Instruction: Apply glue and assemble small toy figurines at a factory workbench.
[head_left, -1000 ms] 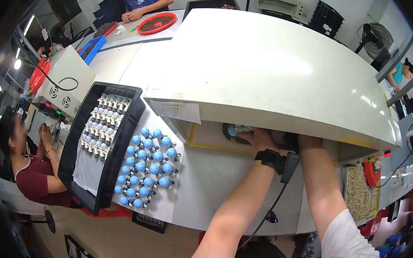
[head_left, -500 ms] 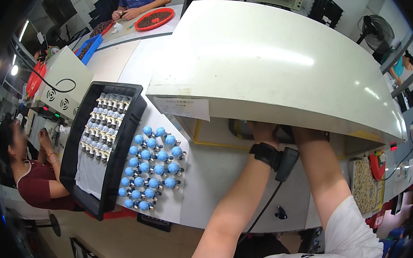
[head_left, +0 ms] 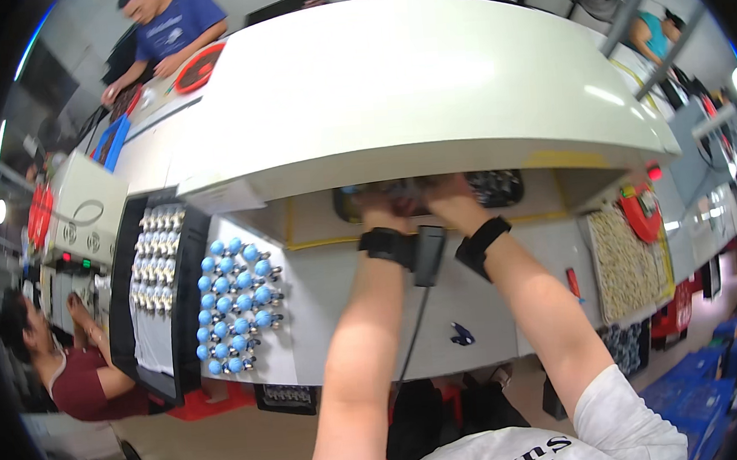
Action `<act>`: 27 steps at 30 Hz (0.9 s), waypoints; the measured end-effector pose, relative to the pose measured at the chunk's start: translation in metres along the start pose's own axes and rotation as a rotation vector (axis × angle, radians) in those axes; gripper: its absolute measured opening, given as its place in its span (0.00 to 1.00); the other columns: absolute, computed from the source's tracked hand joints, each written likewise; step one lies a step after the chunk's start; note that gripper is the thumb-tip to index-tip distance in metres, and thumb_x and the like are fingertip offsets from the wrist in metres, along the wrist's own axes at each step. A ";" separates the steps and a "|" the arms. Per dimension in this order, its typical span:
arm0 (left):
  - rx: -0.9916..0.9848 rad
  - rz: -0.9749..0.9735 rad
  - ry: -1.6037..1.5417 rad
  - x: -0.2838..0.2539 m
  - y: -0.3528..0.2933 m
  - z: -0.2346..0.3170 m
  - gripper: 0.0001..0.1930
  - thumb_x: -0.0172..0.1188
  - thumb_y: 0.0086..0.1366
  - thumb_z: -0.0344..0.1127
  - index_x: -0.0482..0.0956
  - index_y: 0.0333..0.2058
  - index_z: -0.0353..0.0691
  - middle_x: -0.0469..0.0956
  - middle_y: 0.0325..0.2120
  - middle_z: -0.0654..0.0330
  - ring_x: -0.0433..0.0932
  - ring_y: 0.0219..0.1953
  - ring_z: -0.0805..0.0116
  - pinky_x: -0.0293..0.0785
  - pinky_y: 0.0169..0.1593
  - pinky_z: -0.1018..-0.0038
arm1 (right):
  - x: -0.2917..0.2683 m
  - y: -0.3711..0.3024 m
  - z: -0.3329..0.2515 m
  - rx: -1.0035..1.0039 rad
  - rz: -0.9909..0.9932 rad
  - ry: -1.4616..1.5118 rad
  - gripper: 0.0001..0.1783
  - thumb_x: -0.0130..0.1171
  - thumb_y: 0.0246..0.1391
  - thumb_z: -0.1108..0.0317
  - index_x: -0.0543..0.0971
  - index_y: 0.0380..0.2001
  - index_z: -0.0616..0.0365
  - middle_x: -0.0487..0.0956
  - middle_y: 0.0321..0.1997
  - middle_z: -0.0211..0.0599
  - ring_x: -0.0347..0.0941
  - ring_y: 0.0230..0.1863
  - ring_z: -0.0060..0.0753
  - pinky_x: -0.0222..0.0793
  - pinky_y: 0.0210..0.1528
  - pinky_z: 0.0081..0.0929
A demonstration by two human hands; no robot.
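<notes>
1. Hands: left hand and right hand reach under the hood, over the black tray. The hood lip and blur hide the fingers; whether either hand grasps anything cannot be told.
2. Tray position: inside the hood, behind the counter's front edge.
3. Done, as judged: blue pieces stand in rows toward the counter's front-left corner; pale pieces fill rows at the far end of the bin.
4. Left, as judged: handling inside the tray is unfinished; dark contents show at its right end, count unclear.
5. Counter: bin along the left edge; small blue item near the front edge; red-handled tool toward the right edge, beside the shallow box of cream bits.
6. Room: one worker sits beyond the far-left corner, another left of the bin.
</notes>
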State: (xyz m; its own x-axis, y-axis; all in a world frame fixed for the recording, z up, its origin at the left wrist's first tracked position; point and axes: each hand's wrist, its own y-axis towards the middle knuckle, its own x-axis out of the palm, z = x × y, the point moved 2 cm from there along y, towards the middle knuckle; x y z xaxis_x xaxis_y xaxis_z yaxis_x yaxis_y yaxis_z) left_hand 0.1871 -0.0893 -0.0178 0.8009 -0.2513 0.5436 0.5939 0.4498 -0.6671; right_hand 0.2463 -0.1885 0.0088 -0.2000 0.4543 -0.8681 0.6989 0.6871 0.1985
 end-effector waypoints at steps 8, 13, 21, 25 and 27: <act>0.090 0.035 0.008 -0.011 -0.006 0.011 0.14 0.47 0.58 0.39 0.66 0.44 0.49 0.65 0.43 0.54 0.63 0.43 0.48 0.61 0.47 0.50 | -0.111 -0.149 -0.012 0.093 0.220 0.647 0.10 0.50 0.47 0.74 0.76 0.33 0.63 0.77 0.31 0.43 0.73 0.29 0.37 0.68 0.29 0.27; 0.164 -0.339 0.075 -0.002 -0.067 -0.030 0.08 0.46 0.60 0.30 0.68 0.36 0.34 0.72 0.31 0.50 0.72 0.38 0.62 0.72 0.39 0.69 | -0.191 -0.297 0.074 0.176 0.415 0.708 0.07 0.56 0.44 0.74 0.77 0.30 0.61 0.77 0.27 0.33 0.70 0.23 0.20 0.62 0.21 0.17; -0.123 -0.941 1.106 0.073 -0.344 -0.346 0.11 0.49 0.55 0.21 0.69 0.38 0.34 0.73 0.34 0.58 0.72 0.32 0.73 0.69 0.35 0.80 | -0.158 -0.573 0.216 1.030 0.893 0.814 0.05 0.58 0.44 0.72 0.77 0.27 0.61 0.76 0.22 0.29 0.69 0.23 0.14 0.65 0.25 0.15; -0.481 -1.171 1.376 0.025 -0.314 -0.511 0.13 0.50 0.60 0.26 0.68 0.45 0.36 0.72 0.40 0.61 0.72 0.40 0.74 0.70 0.38 0.80 | -0.090 -0.667 0.289 1.317 1.115 0.836 0.12 0.59 0.45 0.68 0.75 0.32 0.63 0.76 0.24 0.30 0.70 0.26 0.17 0.66 0.27 0.16; -0.348 -1.085 1.531 0.010 -0.266 -0.596 0.14 0.53 0.60 0.33 0.68 0.45 0.39 0.71 0.38 0.64 0.70 0.38 0.77 0.68 0.37 0.82 | -0.061 -0.699 0.328 1.472 1.140 0.953 0.15 0.59 0.45 0.67 0.74 0.36 0.64 0.76 0.26 0.31 0.71 0.27 0.19 0.66 0.27 0.17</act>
State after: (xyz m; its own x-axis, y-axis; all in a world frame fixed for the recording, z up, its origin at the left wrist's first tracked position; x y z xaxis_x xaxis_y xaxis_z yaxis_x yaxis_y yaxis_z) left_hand 0.0832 -0.7228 -0.1384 -0.6169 -0.7869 0.0163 0.6454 -0.5176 -0.5617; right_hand -0.0047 -0.8822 -0.2260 0.7401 0.6643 -0.1045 0.5428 -0.6818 -0.4904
